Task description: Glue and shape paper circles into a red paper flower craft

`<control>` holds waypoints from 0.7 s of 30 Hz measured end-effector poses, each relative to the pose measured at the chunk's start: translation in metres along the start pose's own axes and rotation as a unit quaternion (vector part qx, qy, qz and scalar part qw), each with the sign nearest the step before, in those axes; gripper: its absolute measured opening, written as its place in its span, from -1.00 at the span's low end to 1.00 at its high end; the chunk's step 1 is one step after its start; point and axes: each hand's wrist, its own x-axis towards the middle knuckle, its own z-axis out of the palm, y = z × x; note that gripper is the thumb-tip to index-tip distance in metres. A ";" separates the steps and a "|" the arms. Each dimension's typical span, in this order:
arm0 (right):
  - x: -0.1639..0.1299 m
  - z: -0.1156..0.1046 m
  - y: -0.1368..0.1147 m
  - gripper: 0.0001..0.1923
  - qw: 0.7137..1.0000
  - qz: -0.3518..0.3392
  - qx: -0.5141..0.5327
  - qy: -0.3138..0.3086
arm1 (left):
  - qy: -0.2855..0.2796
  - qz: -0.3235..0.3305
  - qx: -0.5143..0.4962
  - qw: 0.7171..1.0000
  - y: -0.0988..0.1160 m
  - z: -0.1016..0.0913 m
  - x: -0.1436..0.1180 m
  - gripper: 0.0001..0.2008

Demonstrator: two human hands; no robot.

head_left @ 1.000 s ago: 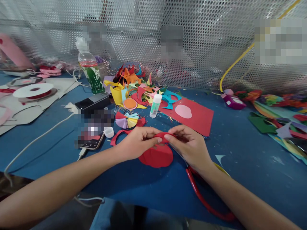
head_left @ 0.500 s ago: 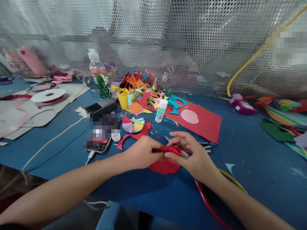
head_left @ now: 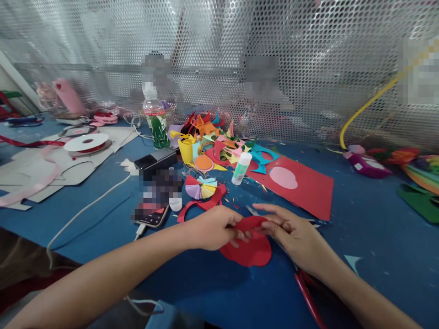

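A small red paper piece (head_left: 251, 222) is pinched between my two hands, its upper face tilted into view. At its left edge my left hand (head_left: 217, 228) is closed on it, fingers curled. My right hand (head_left: 290, 230) grips the opposite edge between thumb and finger, index finger stretched out. Just below is a larger red paper cutout with a scalloped edge (head_left: 250, 252); whether it lies on the table or is held too I cannot tell. A pair of scissors with red handles (head_left: 307, 294) lies partly hidden under my right hand and forearm.
A glue stick (head_left: 242, 168) stands beyond my hands, beside red paper sheets (head_left: 313, 189) and colourful paper scraps (head_left: 219, 144). On the left are a folded paper rosette (head_left: 200, 187), a phone (head_left: 152, 217) with a cable, a bottle (head_left: 157, 121) and a ribbon spool (head_left: 86, 143). Perforated metal (head_left: 212, 41) backs the table.
The small red piece, earlier seen folded and nearly edge-on, now shows its flatter face. More of the scalloped cutout is visible. The whole view has shifted, so things appear further right and lower.
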 end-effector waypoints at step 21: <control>-0.002 -0.007 0.001 -0.71 0.921 -0.288 -0.220 0.144 | -0.010 0.011 -0.340 0.940 0.010 0.002 -0.005 -0.69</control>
